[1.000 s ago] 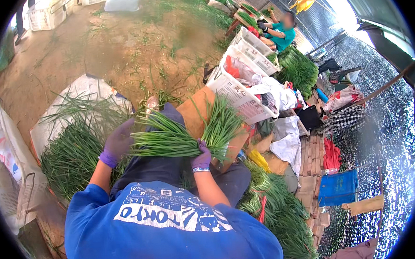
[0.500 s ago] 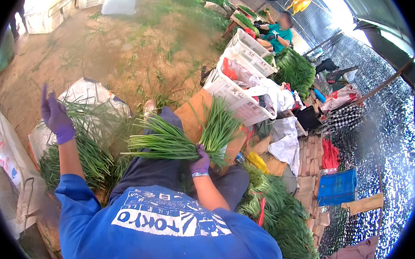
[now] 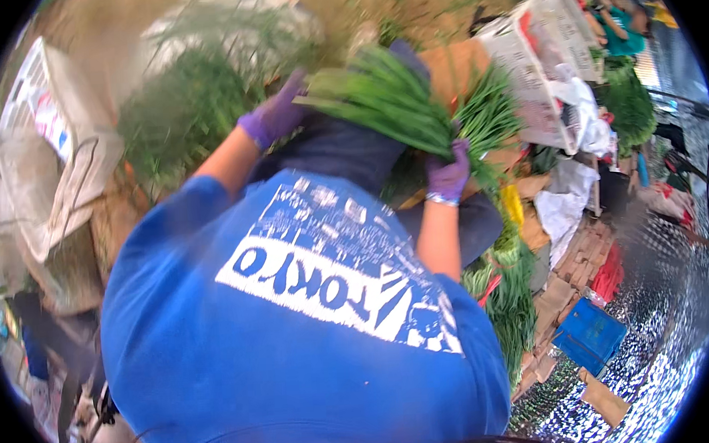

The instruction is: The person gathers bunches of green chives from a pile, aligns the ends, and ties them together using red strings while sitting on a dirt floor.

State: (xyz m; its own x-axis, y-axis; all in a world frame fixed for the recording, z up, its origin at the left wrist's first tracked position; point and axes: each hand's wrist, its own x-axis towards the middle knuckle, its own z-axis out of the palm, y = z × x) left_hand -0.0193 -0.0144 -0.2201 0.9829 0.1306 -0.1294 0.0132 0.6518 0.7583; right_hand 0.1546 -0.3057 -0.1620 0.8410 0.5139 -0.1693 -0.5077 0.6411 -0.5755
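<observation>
My right hand [image 3: 450, 173], in a purple glove, is closed around the lower stems of a bunch of chives [image 3: 380, 100] above my lap. The long green leaves fan out to the left and blur with motion. My left hand [image 3: 278, 113], also gloved in purple, is by the leaf tips with its fingers stretched out; whether it touches them I cannot tell. Another bunch of chives [image 3: 489, 114] lies just right of the held one, on brown cardboard [image 3: 455, 68]. A loose heap of chives [image 3: 188, 110] lies beyond my left arm.
White plastic crates stand at left [image 3: 38, 158] and far right [image 3: 524, 84], the latter with cloths in it. More chives [image 3: 513, 301] lie by my right elbow. A blue bin [image 3: 591, 336] is at right. A co-worker in green [image 3: 624, 35] sits at the far right.
My left hand has come down and right, from raised above the heap to beside the held leaves. The view has turned, and my right hand still grips the bunch.
</observation>
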